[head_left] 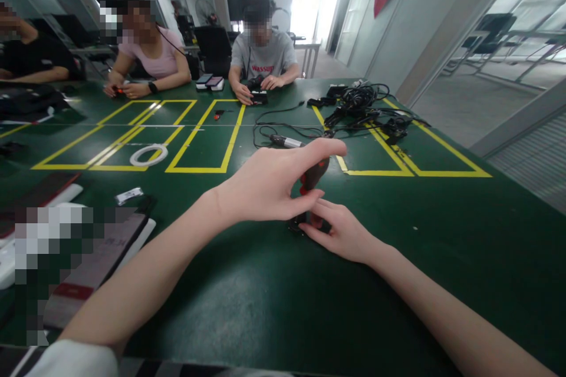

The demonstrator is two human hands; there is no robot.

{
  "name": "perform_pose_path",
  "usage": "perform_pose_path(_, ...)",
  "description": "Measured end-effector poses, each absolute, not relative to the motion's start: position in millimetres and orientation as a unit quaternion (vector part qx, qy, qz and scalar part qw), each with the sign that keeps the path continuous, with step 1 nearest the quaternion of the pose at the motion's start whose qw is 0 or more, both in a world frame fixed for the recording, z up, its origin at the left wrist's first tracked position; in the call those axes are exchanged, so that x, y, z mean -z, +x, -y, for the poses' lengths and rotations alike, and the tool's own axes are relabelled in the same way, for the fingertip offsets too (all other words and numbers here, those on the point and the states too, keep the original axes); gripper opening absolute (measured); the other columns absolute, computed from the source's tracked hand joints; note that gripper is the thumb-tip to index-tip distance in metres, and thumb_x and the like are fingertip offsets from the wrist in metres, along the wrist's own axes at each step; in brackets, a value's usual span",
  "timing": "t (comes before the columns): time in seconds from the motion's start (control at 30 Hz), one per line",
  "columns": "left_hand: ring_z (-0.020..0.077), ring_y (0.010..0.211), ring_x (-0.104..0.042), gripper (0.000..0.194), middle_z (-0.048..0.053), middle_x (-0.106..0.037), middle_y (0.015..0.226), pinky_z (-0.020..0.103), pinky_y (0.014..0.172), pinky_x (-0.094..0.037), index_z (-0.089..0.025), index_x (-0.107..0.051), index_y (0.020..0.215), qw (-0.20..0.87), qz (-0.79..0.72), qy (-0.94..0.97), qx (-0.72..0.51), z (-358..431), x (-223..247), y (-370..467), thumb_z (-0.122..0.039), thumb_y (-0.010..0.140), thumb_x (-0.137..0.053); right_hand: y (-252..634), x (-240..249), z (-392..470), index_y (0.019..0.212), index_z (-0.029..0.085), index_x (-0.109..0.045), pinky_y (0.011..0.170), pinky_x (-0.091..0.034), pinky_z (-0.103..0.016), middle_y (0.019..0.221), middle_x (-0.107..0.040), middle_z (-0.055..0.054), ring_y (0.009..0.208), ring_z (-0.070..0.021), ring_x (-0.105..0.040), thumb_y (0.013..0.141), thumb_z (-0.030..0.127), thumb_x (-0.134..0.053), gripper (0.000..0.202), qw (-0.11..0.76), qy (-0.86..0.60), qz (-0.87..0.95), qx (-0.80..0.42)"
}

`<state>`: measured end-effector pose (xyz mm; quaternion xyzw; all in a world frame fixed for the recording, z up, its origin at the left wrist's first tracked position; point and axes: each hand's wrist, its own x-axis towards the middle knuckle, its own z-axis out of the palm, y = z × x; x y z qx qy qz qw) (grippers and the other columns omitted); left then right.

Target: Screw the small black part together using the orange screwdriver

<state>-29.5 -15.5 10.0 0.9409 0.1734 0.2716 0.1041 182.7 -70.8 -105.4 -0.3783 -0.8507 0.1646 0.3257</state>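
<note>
Just right of centre in the frame, a dark tool handle with red parts (315,177) stands at a tilt above the green table (265,318), its top leaning toward the right. It lies between the thumb and index finger of your left hand (265,182), which reaches in from the lower left. You grasp it loosely there: your index finger stretches past its upper end, your thumb lies across its lower part, and a gap shows between the handle and your palm. The other fingers of that hand are hidden.

Directly below, your right hand (347,232) comes from the lower right, fingers and thumb partly closed around a small red-and-dark piece (316,219). Its fingertips are close under your left thumb. You cannot tell from this view how firmly it is pinched, or whether it joins the handle. A dark rounded part (296,224) shows low down, beside your right thumb tip.

Beyond your hands, a black-and-silver cylinder (285,141) lies near your left index finger, with a black cable bundle (360,100) at the upper right. Left of centre, a white ring (149,155) rests across yellow tape (197,170). At the upper centre, a person in a grey shirt (264,53) handles a small dark box (259,98).
</note>
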Motion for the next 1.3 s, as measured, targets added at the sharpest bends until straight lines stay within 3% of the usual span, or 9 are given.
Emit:
perform_pose_path(0.17,0.0113,0.075,-0.067,0.05,-0.004,-0.07,0.09,0.021,0.069,-0.045,-0.022,-0.052,0.138,0.107,-0.169,0.941,-0.271,14,-11,-31,-0.024,0.089,-0.063,183,105,71,0.113,0.017,-0.063,0.061,-0.05,-0.026,0.088,-0.067,-0.003,0.063,-0.0146,-0.061,0.098,0.019,-0.06,0.016,0.324,-0.379,0.851,-0.164)
perform_pose_path(0.37,0.0129,0.079,-0.067,0.052,0.0,-0.07,0.098,0.022,0.07,-0.047,-0.021,-0.051,0.139,0.128,-0.16,0.941,-0.268,14,-14,-32,-0.019,0.088,-0.06,182,102,72,0.111,0.018,-0.064,0.061,-0.051,-0.025,0.091,-0.068,-0.004,0.064,-0.0145,-0.061,0.098,0.019,-0.059,0.013,0.324,-0.376,0.851,-0.173)
perform_pose_path(0.53,0.0139,0.085,-0.068,0.048,0.003,-0.071,0.112,0.023,0.074,-0.048,-0.022,-0.053,0.137,0.114,-0.158,0.942,-0.273,12,-13,-33,-0.024,0.091,-0.064,182,104,72,0.112,0.018,-0.064,0.06,-0.052,-0.027,0.088,-0.068,-0.004,0.064,-0.0163,-0.062,0.097,0.02,-0.06,0.015,0.321,-0.385,0.85,-0.162)
perform_pose_path(1.03,0.012,0.066,-0.062,0.021,-0.004,-0.064,0.077,0.023,0.059,-0.035,-0.02,-0.057,0.105,0.038,-0.2,0.945,-0.257,16,-18,-30,-0.036,0.092,-0.061,183,105,71,0.111,0.019,-0.064,0.061,-0.052,-0.027,0.087,-0.067,-0.004,0.064,-0.0165,-0.062,0.097,0.019,-0.06,0.014,0.317,-0.385,0.851,-0.161)
perform_pose_path(1.3,0.0177,0.077,-0.064,0.022,0.002,-0.068,0.091,0.026,0.069,-0.043,-0.02,-0.054,0.107,0.031,-0.182,0.955,-0.234,18,-25,-34,-0.025,0.085,-0.055,182,102,72,0.113,0.019,-0.065,0.061,-0.053,-0.026,0.093,-0.068,-0.005,0.063,-0.0146,-0.06,0.098,0.021,-0.058,0.016,0.321,-0.379,0.848,-0.185)
